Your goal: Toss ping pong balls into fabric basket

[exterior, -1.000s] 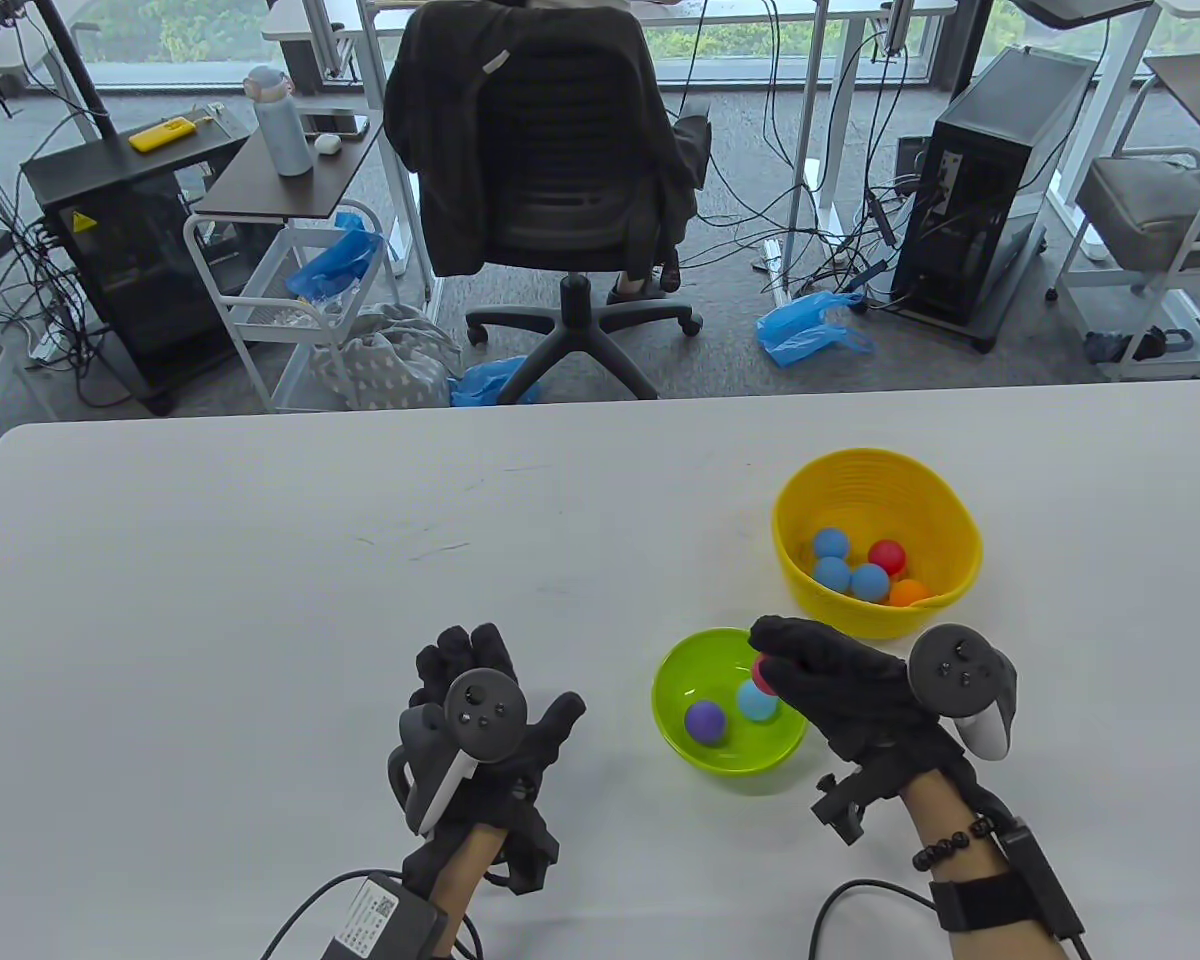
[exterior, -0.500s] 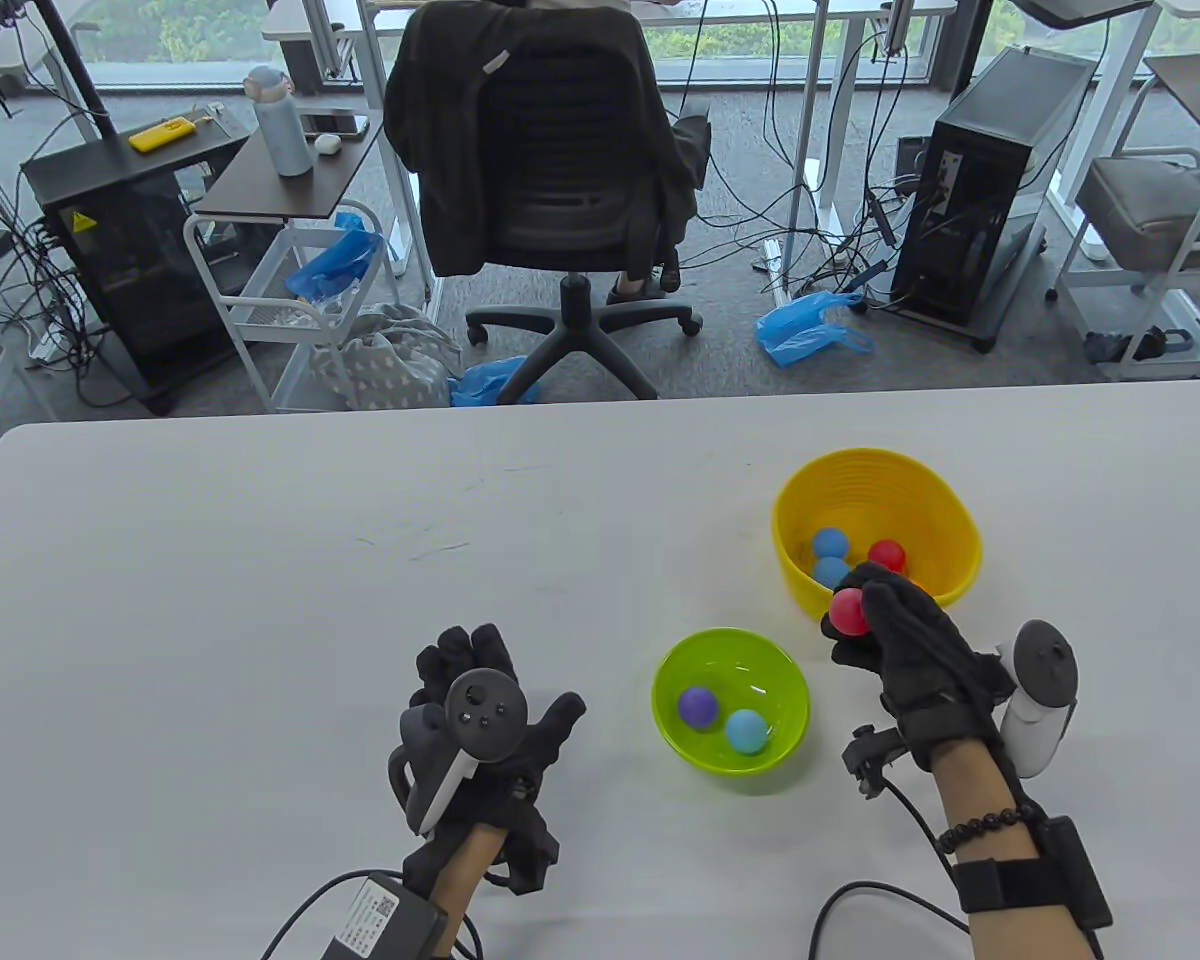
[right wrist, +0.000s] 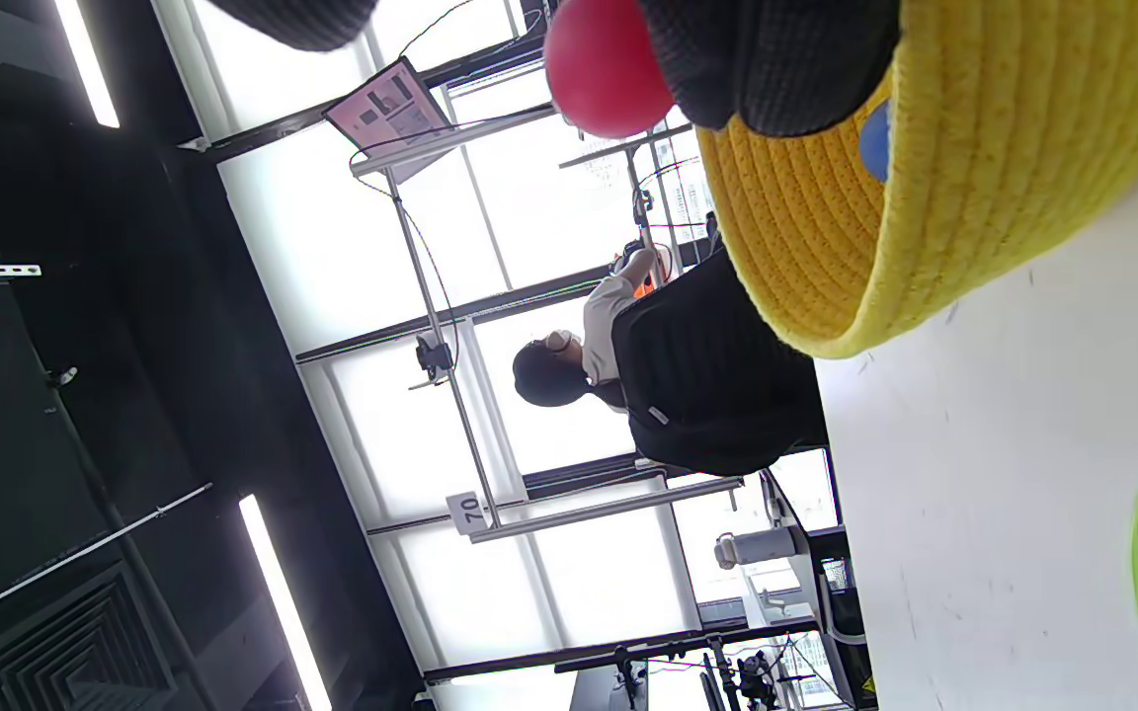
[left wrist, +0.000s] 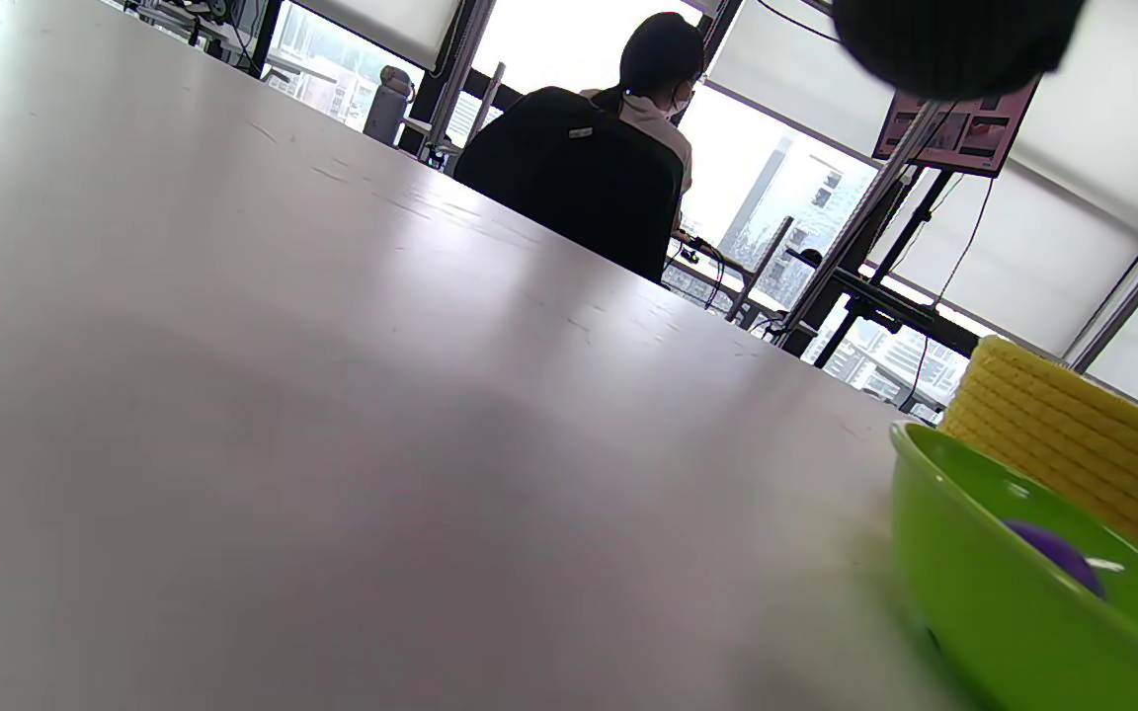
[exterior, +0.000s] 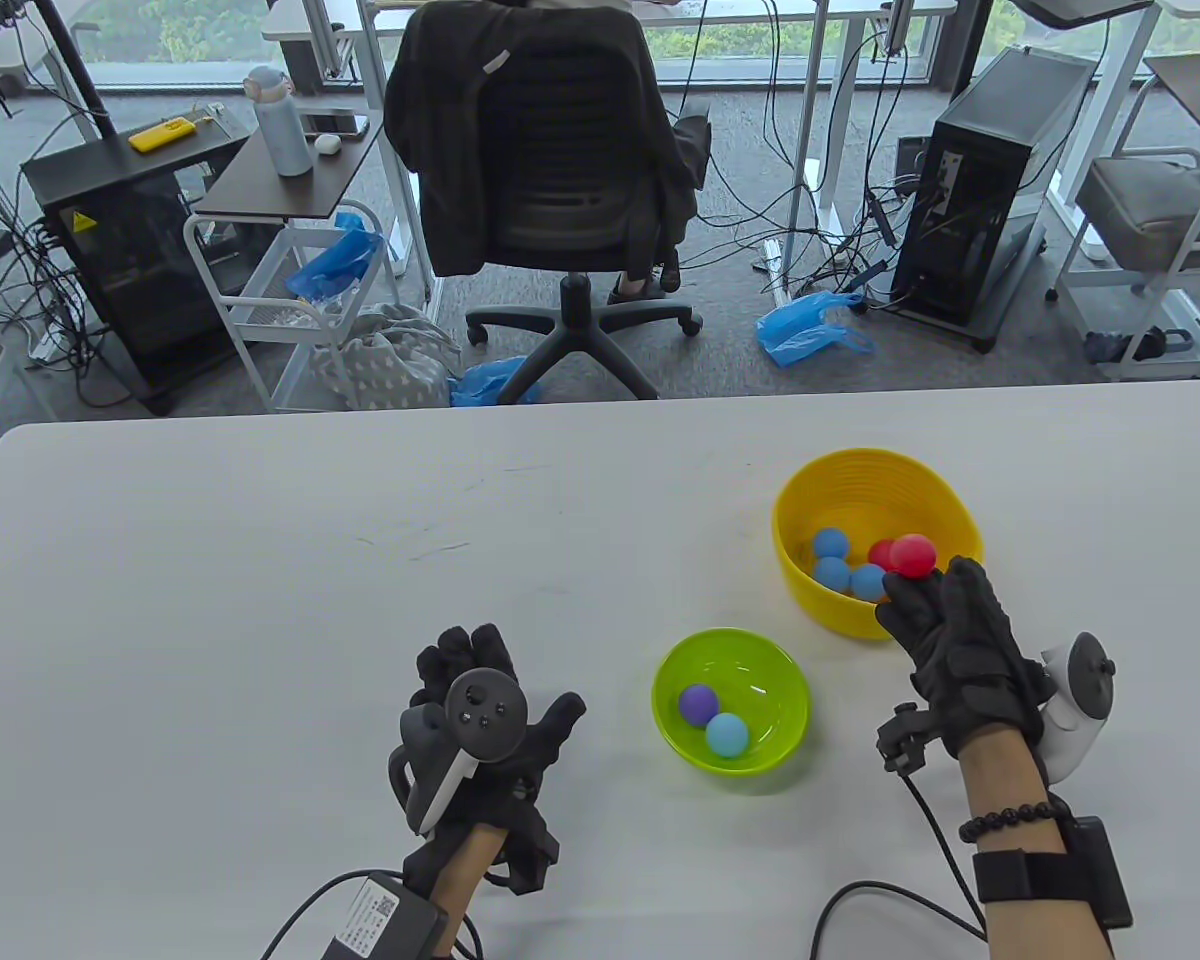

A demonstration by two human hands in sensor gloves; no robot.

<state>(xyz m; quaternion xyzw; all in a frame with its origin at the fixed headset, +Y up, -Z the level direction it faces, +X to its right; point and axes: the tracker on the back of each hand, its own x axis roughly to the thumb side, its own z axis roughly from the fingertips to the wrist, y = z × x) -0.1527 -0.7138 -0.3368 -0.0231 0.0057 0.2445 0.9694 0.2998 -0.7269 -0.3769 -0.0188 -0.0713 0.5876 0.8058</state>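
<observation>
At the near rim of the yellow basket [exterior: 878,478], a red ball [exterior: 911,556] sits at the tips of the right hand [exterior: 960,655], just over the basket's edge. The right wrist view shows a gloved fingertip [right wrist: 776,69] against the ball, with the woven wall right beside it; whether the fingers are pinching it or letting it go, I cannot tell. Such a ball is likely very light, hard-shelled and smooth, so it should roll and bounce at a touch; a gentle pinch across its middle with thumb and two fingertips ought to hold it, and a low, soft release would keep it from hopping out of the soft-sided basket. Several balls, blue and red, already lie inside. Beside it, the green bowl [exterior: 675,668] holds a purple ball [exterior: 698,704] and a blue ball [exterior: 726,735]. The left hand [exterior: 480,735] rests flat on the table [exterior: 260,600], fingers spread, holding nothing.
</observation>
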